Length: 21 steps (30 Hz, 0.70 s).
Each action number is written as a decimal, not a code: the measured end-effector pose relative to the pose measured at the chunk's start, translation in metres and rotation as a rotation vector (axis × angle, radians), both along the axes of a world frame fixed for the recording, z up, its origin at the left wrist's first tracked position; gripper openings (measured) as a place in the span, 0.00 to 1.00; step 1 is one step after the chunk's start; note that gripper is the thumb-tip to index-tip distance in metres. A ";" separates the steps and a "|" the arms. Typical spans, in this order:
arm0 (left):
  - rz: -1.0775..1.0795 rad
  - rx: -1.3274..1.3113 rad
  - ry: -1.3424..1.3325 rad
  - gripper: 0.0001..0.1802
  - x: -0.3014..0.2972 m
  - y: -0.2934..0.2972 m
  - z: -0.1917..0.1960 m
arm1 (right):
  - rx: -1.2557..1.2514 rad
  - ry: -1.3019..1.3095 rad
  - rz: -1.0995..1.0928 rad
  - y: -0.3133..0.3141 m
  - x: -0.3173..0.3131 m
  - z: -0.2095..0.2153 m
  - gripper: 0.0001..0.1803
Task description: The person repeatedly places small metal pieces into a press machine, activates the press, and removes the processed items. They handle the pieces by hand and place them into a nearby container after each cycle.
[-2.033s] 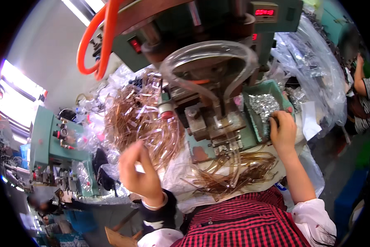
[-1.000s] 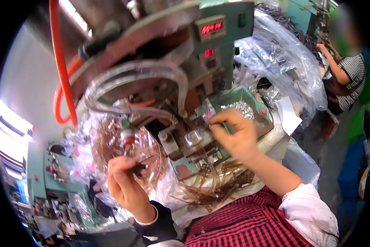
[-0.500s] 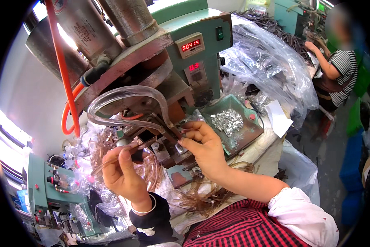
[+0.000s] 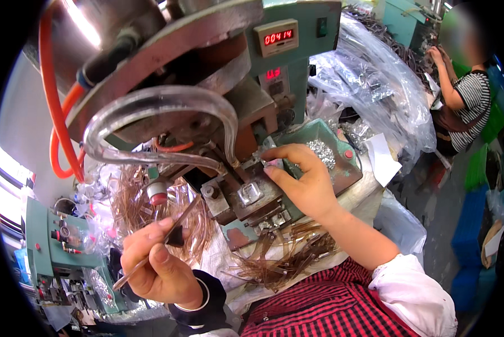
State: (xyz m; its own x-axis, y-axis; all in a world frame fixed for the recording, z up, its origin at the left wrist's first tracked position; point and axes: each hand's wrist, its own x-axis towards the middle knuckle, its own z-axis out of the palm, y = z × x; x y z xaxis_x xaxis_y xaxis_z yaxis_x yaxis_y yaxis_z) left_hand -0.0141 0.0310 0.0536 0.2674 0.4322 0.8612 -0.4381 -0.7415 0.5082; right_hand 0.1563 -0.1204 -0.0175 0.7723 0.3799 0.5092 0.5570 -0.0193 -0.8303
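At left we note the left hand (image 4: 156, 269), grip clamped on a thin clear brown strip (image 4: 162, 241), below the green press (image 4: 241, 135). Right hand (image 4: 302, 182) pinches a small metal piece (image 4: 274, 163) at the die, beside the tray of metal parts (image 4: 342, 154).

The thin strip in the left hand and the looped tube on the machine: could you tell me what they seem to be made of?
The strip in the left hand looks like translucent brownish plastic: thin, glossy, light shows through it. The looped tube appears to be clear flexible plastic, bent smoothly and shiny. The block near the right hand looks like bare metal, grey and dull.
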 end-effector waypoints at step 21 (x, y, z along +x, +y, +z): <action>0.110 0.023 0.096 0.09 -0.001 0.012 -0.005 | -0.619 -0.422 -0.402 -0.054 0.049 -0.089 0.09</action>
State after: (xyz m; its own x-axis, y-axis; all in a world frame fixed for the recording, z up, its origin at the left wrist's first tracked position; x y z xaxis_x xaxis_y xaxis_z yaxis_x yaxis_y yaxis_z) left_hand -0.0148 0.0427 0.0488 0.3015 0.4436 0.8440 -0.3038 -0.7943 0.5261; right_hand 0.2056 -0.1740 -0.1061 0.7000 0.4221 0.5760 0.6712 -0.6644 -0.3288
